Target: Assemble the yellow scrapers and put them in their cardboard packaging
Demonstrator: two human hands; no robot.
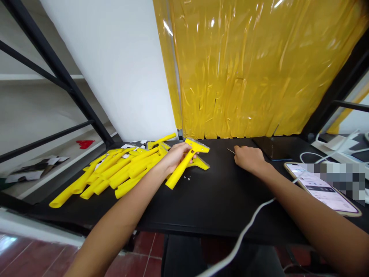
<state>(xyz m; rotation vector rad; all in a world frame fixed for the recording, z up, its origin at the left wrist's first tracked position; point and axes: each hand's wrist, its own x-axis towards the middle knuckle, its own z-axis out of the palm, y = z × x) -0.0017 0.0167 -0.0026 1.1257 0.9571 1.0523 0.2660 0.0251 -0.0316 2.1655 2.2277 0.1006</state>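
Note:
My left hand (175, 157) is closed around a yellow scraper (181, 169), held just above the black table with its wide head pointing away to the right. Another yellow scraper head (200, 163) shows just below it; whether the same hand grips that one I cannot tell. Beside the left hand lies a heap of yellow scrapers (123, 169), their hollow handles turned toward me. My right hand (249, 157) is closed on a thin metal rod (231, 151) whose tip points left; its other end is hidden in the fist. Two tiny shiny pieces (186, 178) rest below the held scraper.
A phone (323, 188) with a lit screen lies on the black table (213, 207) at right. Behind it is a dark tablet-like slab (271, 149). A white cable (250, 225) crosses my right forearm. Yellow plastic sheeting (245, 69) hangs behind; black metal frame bars (57, 69) stand left.

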